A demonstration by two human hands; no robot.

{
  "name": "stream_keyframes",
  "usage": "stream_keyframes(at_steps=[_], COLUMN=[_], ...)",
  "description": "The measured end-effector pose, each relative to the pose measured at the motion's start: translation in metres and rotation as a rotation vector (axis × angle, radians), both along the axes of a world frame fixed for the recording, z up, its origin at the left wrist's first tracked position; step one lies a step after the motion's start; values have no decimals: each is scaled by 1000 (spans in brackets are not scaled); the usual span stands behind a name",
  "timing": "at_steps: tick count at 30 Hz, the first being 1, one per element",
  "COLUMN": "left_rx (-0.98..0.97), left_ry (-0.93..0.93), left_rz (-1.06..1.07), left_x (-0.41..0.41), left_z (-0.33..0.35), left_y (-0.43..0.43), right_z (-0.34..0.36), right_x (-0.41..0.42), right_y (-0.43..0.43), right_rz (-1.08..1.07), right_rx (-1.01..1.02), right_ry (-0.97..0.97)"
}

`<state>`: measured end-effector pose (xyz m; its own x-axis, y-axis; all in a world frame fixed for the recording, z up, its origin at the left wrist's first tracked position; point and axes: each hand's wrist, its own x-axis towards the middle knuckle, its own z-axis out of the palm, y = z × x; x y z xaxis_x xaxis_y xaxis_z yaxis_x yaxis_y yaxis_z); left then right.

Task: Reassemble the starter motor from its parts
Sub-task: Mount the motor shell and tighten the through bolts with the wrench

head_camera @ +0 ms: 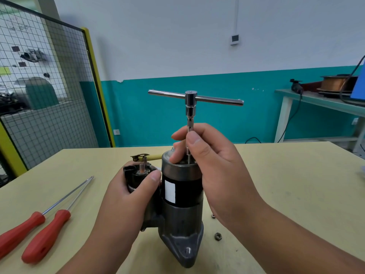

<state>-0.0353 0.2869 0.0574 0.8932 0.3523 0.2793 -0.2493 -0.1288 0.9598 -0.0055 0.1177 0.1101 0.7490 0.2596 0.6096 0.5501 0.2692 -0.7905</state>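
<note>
The right hand [214, 155] pinches the shaft of the T-handle wrench [190, 99], upright along the standing starter motor [182, 196]'s long axis, tip at its top cap; the left hand [128, 196] clasps the solenoid [136, 176].

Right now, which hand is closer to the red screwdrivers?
Left. The left hand grips the starter motor, just right of the red screwdrivers; the right hand pinches the T-wrench shaft above the motor, farther away.

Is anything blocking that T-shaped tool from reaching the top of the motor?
Nothing visible does. The T-handle wrench stands upright on top of the starter motor, its shaft pinched by the right hand.
</note>
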Motion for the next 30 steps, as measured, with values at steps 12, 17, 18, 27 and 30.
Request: stream_keyframes(at_steps=[12, 17, 18, 27, 30], left_rx=[1, 20, 22, 29, 5], left_ry=[-8, -18, -18, -14, -13], left_rz=[0, 5, 6, 9, -2], left_x=[-1, 0, 0, 2, 2], left_z=[1, 1, 1, -2, -3], left_y=[-1, -1, 0, 1, 2], right_z=[0, 0, 0, -1, -1], right_x=[0, 1, 1, 2, 3], right_y=[1, 0, 0, 1, 1], right_rz=[-2, -1, 2, -5, -4], right_rx=[-10, -10, -10, -12, 7], right_ry=[1, 0, 4, 5, -10])
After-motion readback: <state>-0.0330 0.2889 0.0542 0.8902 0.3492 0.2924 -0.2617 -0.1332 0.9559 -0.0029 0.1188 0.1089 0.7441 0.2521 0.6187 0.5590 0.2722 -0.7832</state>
